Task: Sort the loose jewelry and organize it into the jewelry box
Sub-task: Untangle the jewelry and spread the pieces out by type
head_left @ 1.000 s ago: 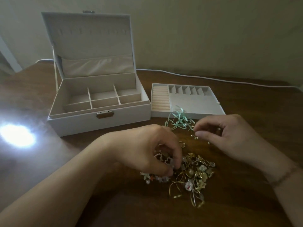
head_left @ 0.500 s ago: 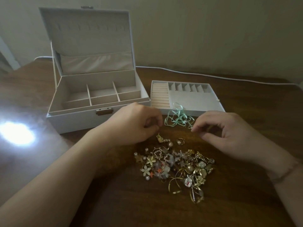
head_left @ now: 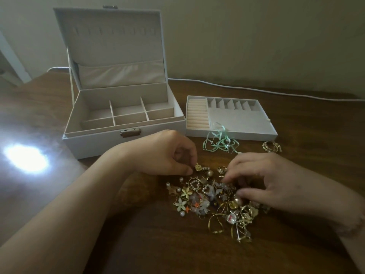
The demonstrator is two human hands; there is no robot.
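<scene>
A heap of loose jewelry (head_left: 207, 198), gold pieces, pearls and small flower charms, lies on the wooden table. The white jewelry box (head_left: 126, 143) stands open behind it, its divided compartments bare. Its removable tray (head_left: 237, 133) sits to the right of the box. My left hand (head_left: 167, 153) rests at the heap's upper left, thumb and finger pinched on a small gold charm (head_left: 198, 167). My right hand (head_left: 262, 178) reaches into the heap's right side, fingers curled down among the pieces; what they hold is hidden.
A tangle of mint green ribbon (head_left: 219, 141) lies against the tray's front. A gold bracelet (head_left: 272, 146) lies alone to the right of it. A white cable (head_left: 256, 89) runs along the wall. Bright glare (head_left: 25, 158) marks the table's left.
My left hand lifted off the heap to its upper left and pinched a gold charm. My right hand dropped from beside the ribbon into the heap. A gold bracelet now shows near the tray.
</scene>
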